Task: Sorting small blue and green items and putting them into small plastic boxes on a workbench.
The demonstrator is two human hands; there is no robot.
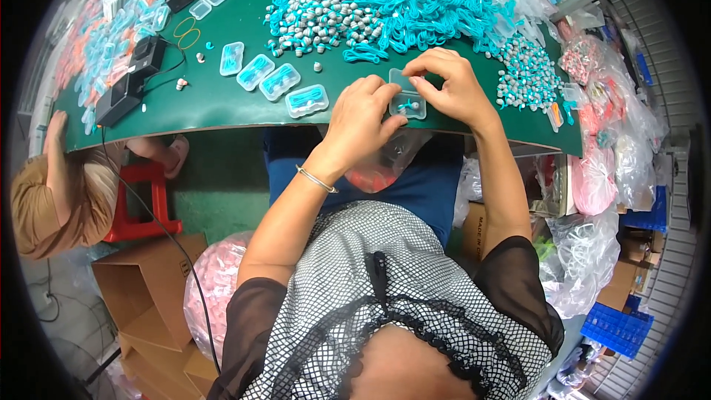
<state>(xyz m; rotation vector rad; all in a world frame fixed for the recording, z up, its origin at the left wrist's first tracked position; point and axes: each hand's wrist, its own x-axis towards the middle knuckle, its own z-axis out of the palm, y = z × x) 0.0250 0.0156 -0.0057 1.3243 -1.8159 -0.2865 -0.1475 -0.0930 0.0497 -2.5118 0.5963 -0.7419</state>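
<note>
A small clear plastic box (417, 113) lies at the table's near edge with its lid (395, 75) up. Inside it are small teal and grey pieces (407, 105). My left hand (361, 117) grips the box from its left side, thumb along the near edge. On the other side, my right hand (453, 87) is closed in a pinch at the raised lid's edge; its fingertips partly cover what they touch. Left of my hands lie several closed clear boxes (306, 101) with teal cords inside. One loose grey bead (318, 67) sits just beyond them.
Farther back spread a heap of grey-and-teal beads (326, 22) and bundled teal cords (437, 7). More beads (527, 74) pile at the right. Black devices (120, 100) with a cable stand at the left, near another person's arm (58, 170). A clear bag (381, 167) hangs below the table edge.
</note>
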